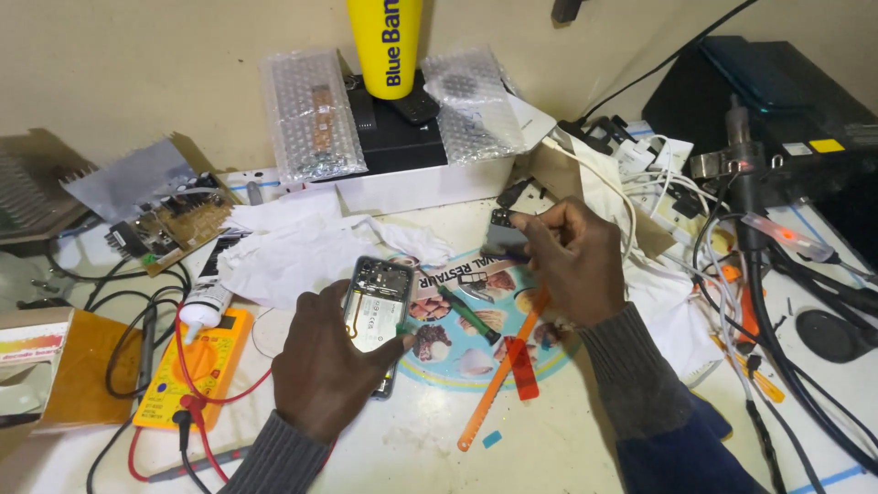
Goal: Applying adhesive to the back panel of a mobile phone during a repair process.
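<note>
Two clear bubble-wrap pouches (309, 114) are leaning against the wall at the back, one on each side of a yellow cylinder (385, 41) bearing dark lettering. Both are resting on a flat white box (416, 187). A small cardboard box (37, 366), white and orange, is lying open at the left edge. A round printed sheet (457, 352) with food pictures is lying flat on the table (412, 439). A yellow sticker (826, 145) is showing on the black case at the right.

One head-worn camera looks steeply down from close above a cluttered workbench (439, 457), facing the far wall (137, 73); both forearms enter from the near edge.
</note>
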